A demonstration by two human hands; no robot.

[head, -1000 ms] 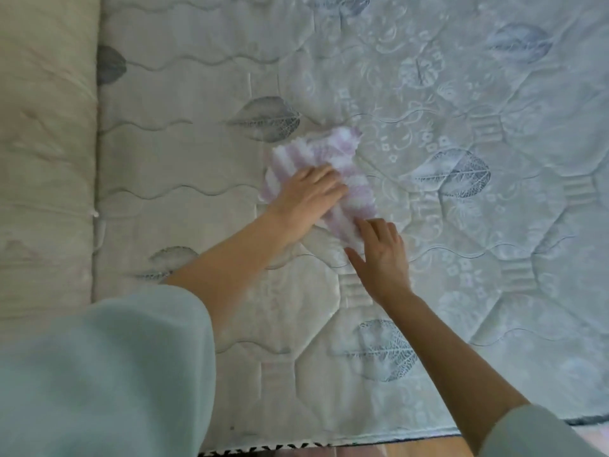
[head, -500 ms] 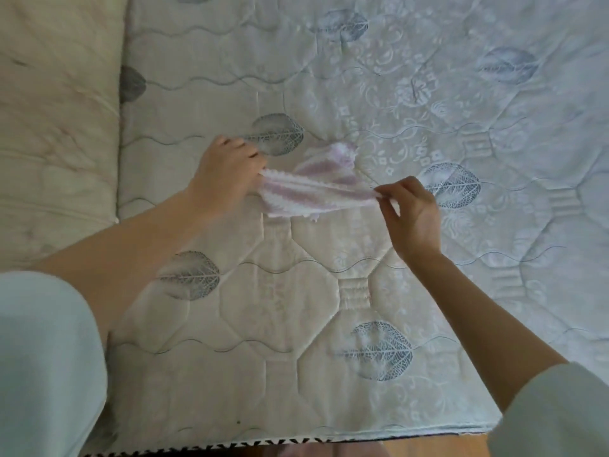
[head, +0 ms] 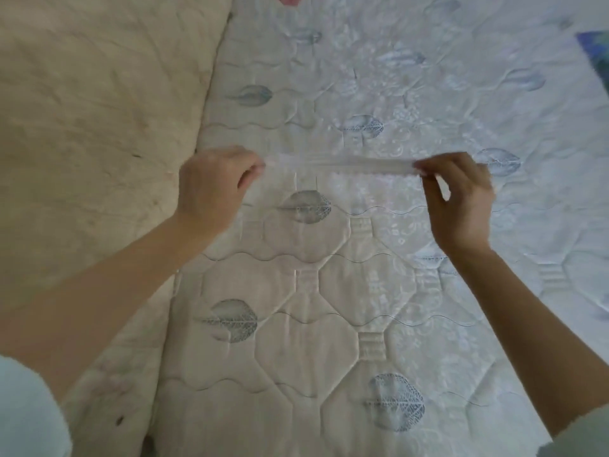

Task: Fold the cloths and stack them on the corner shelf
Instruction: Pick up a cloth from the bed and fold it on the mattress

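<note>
Quilted mattress (head: 329,324) with grey leaf prints.
A creased beige cover (head: 99,110) is lying along its left side; a blue item (head: 596,54) is showing at the upper right edge.

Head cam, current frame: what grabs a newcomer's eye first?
The two hands at mid-frame: the left hand and right hand each pinch an end of a pale cloth, pulled out between them into a thin, motion-blurred band. Behind it all lies a quilted mattress printed with grey-blue leaves. A creased beige cushion fills the left side.
</note>
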